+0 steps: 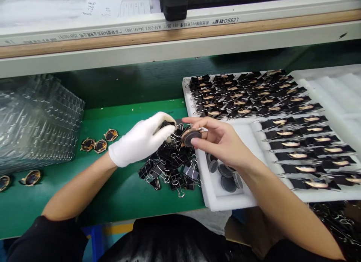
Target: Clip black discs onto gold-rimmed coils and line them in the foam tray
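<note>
My left hand (145,137), in a white glove, is closed around a black binder clip (167,124), partly hidden by the fingers. Bare and close beside it, my right hand (217,137) pinches a watch case (185,137) with a round dark grey disc (192,137) against its face. Below both hands lies a heap of black binder clips (175,168) with silver wire handles. More grey discs (228,183) rest in the near left compartment of the white foam tray (211,201), under my right wrist.
Rows of clipped watch cases (262,92) fill much of the foam tray at right. Several loose watch cases (100,145) lie on the green mat (118,194) at left. Stacked clear plastic trays (39,122) stand behind them. A white rail (141,53) crosses the far side.
</note>
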Demonstrator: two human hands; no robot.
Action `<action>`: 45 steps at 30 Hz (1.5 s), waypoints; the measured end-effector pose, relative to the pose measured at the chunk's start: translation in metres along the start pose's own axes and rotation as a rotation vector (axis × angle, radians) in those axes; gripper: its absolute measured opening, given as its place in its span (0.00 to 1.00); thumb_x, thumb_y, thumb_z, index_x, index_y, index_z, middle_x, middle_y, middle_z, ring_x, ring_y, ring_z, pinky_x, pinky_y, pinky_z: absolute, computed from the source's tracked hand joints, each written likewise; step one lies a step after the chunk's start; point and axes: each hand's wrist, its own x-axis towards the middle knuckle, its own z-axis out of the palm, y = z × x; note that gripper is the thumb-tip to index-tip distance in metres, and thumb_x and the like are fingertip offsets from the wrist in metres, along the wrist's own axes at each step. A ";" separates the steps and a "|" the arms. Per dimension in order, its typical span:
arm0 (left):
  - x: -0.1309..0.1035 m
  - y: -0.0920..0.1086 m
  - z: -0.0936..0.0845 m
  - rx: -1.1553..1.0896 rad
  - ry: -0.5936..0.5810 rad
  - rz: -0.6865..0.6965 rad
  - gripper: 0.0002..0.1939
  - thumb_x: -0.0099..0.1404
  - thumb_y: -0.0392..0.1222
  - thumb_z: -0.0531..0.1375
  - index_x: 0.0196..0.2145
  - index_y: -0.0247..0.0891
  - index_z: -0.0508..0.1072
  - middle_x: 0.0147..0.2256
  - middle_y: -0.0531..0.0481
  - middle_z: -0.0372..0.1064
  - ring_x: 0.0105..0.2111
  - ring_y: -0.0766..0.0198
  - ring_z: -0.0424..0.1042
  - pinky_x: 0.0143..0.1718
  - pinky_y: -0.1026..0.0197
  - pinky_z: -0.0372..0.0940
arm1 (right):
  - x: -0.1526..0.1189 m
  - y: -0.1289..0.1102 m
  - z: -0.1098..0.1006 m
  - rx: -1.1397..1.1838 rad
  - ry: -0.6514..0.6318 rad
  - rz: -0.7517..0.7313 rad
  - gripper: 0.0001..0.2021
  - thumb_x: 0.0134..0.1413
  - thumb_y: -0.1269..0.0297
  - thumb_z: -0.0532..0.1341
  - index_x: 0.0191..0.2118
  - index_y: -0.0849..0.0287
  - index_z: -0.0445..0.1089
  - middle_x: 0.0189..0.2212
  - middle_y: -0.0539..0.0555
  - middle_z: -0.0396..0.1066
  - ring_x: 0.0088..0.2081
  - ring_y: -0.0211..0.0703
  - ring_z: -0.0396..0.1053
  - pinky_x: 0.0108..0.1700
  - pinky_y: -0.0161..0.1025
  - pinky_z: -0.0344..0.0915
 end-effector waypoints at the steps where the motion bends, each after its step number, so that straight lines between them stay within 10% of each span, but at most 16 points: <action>1: 0.000 0.001 -0.001 -0.033 -0.027 -0.024 0.14 0.75 0.49 0.51 0.50 0.43 0.72 0.39 0.54 0.76 0.36 0.64 0.74 0.38 0.62 0.67 | -0.002 0.000 0.002 -0.025 -0.044 0.016 0.09 0.54 0.66 0.73 0.39 0.56 0.74 0.62 0.58 0.69 0.40 0.40 0.79 0.43 0.40 0.78; 9: -0.004 0.009 0.003 -0.097 -0.014 -0.107 0.16 0.65 0.56 0.62 0.42 0.41 0.76 0.26 0.57 0.71 0.25 0.67 0.67 0.24 0.64 0.58 | -0.007 0.005 0.010 -0.067 -0.207 0.074 0.10 0.53 0.65 0.73 0.39 0.55 0.74 0.53 0.56 0.74 0.39 0.41 0.79 0.44 0.41 0.78; 14: -0.007 0.009 0.005 -0.223 0.066 -0.011 0.21 0.72 0.56 0.52 0.42 0.37 0.76 0.33 0.52 0.74 0.30 0.66 0.70 0.30 0.64 0.63 | -0.008 0.006 0.012 -0.097 -0.113 0.008 0.09 0.52 0.68 0.74 0.36 0.55 0.74 0.37 0.51 0.76 0.37 0.40 0.79 0.42 0.37 0.77; 20: -0.011 0.000 0.005 0.075 0.055 0.085 0.30 0.60 0.60 0.63 0.54 0.39 0.71 0.31 0.55 0.69 0.26 0.67 0.66 0.27 0.63 0.58 | -0.007 0.008 0.011 -0.103 -0.013 -0.022 0.10 0.50 0.64 0.75 0.35 0.55 0.73 0.37 0.52 0.79 0.35 0.42 0.79 0.39 0.39 0.78; 26: -0.010 -0.008 0.012 0.286 -0.008 0.152 0.27 0.58 0.67 0.61 0.24 0.41 0.62 0.20 0.56 0.60 0.19 0.68 0.58 0.24 0.62 0.46 | -0.009 0.012 0.009 -0.046 -0.058 -0.052 0.11 0.50 0.64 0.75 0.35 0.53 0.72 0.35 0.51 0.79 0.36 0.43 0.80 0.40 0.41 0.78; 37: -0.018 -0.010 0.029 0.375 0.207 0.190 0.26 0.66 0.64 0.53 0.23 0.40 0.63 0.20 0.51 0.67 0.21 0.63 0.67 0.25 0.61 0.48 | -0.002 0.014 0.000 -0.042 -0.129 -0.002 0.13 0.49 0.61 0.75 0.35 0.56 0.72 0.31 0.52 0.80 0.30 0.41 0.79 0.34 0.39 0.78; 45: -0.024 -0.009 0.032 0.263 0.158 0.210 0.25 0.63 0.63 0.56 0.22 0.40 0.61 0.19 0.53 0.64 0.20 0.66 0.63 0.26 0.61 0.50 | -0.008 0.015 0.006 -0.052 -0.084 -0.009 0.17 0.47 0.58 0.76 0.34 0.55 0.69 0.33 0.54 0.81 0.33 0.44 0.81 0.36 0.39 0.78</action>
